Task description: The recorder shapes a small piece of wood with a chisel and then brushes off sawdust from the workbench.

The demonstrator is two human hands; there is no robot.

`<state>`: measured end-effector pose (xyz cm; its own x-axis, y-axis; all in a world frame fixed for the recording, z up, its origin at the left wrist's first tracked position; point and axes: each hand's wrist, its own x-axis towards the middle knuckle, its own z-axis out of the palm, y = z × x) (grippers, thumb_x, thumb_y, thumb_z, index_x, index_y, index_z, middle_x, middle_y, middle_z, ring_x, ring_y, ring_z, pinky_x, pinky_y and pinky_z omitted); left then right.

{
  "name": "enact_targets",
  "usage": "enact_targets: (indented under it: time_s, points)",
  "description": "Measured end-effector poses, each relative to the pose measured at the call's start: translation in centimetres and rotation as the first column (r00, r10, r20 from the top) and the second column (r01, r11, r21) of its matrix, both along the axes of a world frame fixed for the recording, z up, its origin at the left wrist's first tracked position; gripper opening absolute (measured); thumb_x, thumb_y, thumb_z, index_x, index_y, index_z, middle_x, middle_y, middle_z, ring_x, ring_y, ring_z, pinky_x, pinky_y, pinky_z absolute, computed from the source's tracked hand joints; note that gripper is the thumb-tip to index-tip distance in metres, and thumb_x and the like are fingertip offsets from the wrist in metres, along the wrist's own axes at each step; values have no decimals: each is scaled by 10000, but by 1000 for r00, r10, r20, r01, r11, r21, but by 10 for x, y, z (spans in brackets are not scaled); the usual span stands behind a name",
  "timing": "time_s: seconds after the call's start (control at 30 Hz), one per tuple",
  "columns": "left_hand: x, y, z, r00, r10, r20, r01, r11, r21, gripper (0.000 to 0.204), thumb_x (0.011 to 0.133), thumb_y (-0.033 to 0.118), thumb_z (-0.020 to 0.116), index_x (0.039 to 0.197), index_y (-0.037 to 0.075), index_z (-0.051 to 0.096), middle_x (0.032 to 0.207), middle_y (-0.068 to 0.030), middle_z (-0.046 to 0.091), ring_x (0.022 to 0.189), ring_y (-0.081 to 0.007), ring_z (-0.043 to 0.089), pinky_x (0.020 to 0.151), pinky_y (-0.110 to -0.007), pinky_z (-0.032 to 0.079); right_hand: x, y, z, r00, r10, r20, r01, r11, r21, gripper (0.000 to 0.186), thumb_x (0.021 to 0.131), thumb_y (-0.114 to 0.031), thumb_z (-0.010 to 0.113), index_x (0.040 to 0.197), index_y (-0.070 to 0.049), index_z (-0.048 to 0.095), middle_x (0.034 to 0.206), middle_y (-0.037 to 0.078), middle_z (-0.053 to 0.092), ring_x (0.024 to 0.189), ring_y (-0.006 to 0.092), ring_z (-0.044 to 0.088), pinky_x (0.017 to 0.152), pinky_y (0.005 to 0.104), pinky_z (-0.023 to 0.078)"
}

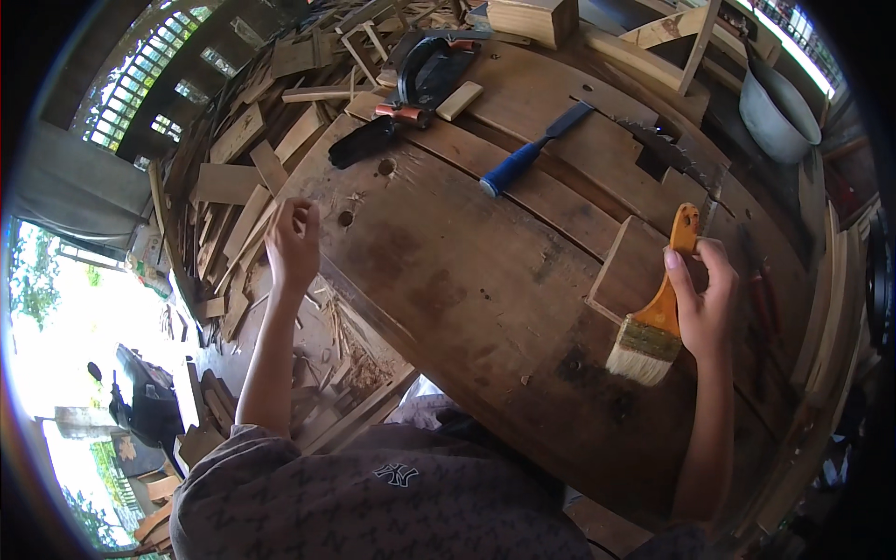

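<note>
My right hand [707, 297] grips a wide paintbrush [663, 313] by its orange handle, with the pale bristles pointing down toward the near side of the wooden workbench [448, 271]. Behind the brush lies a flat wooden block [625, 266]. At the bench's left edge my left hand [294, 245] is raised, its fingers curled toward the thumb and nothing visible in them. A chisel [532, 154] with a blue handle rests across the boards at the far middle, blade pointing away to the right.
Toward the far left of the bench are a black tool with copper-coloured parts [411, 112], a black object [362, 142] and a small pale wood piece [460, 100]. Scrap wood [233, 177] is heaped beyond the left edge. A grey basin [779, 112] stands at far right.
</note>
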<state>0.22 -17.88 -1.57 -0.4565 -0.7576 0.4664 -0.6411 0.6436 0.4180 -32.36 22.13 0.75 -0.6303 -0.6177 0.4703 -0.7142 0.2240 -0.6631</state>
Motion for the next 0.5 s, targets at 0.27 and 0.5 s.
enact_targets:
  time_s: [0.27, 0.5]
  points:
    - [-27, 23, -4, 968, -242, 70, 242, 970, -2, 204, 948, 222, 672, 1104, 97, 716, 961, -112, 628, 898, -296, 611, 830, -412, 498, 1, 1, -1, 999, -12, 49, 12, 1000, 11, 245, 936, -168, 721, 926, 59, 627, 885, 122, 616, 816, 204, 584, 761, 329, 459]
    - [-11, 23, 1, 936, -265, 233, 286, 956, -62, 294, 939, 223, 680, 1214, 128, 720, 1135, -109, 605, 986, -285, 547, 935, -416, 463, -1, -2, 0, 1000, 2, -6, -1, 1000, 25, 236, 942, -159, 711, 924, 58, 620, 878, 125, 611, 813, 214, 583, 760, 337, 460]
